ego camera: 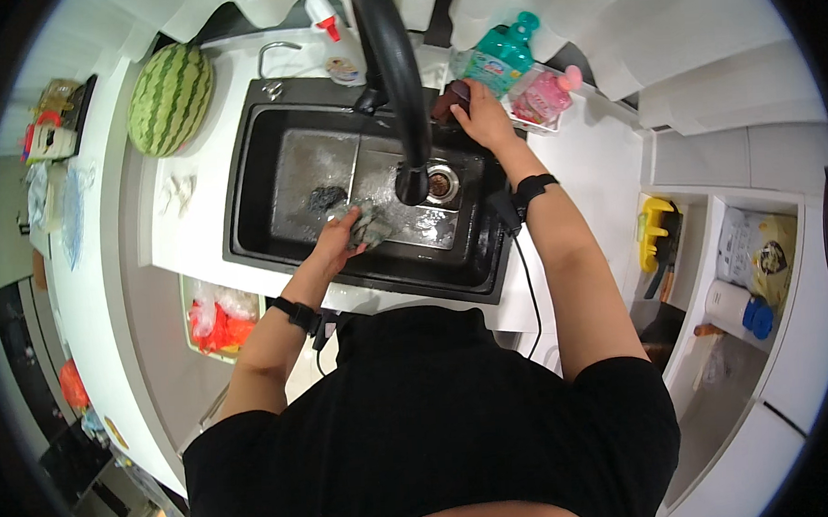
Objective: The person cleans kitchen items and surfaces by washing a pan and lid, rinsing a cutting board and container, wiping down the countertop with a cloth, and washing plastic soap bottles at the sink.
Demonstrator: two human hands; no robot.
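Note:
Over the black sink (pixel 251 189), my left hand (pixel 337 242) grips a wet grey-green cloth (pixel 372 229). Beside the cloth a dark scouring pad (pixel 327 198) lies on the wet metal floor of the basin. My right hand (pixel 484 117) reaches to the sink's back right corner, its fingers on a dark reddish-brown item (pixel 451 102) that looks like a cloth or sponge. A black faucet (pixel 407 106) arches over the basin, its spout close to the drain strainer (pixel 440 184).
A watermelon (pixel 170 99) sits on the counter left of the sink. Behind the sink stands a white spray bottle (pixel 341 57). Green (pixel 502 57) and pink (pixel 542 97) pump bottles crowd the back right, near my right hand. A cable (pixel 529 288) hangs from my right wrist.

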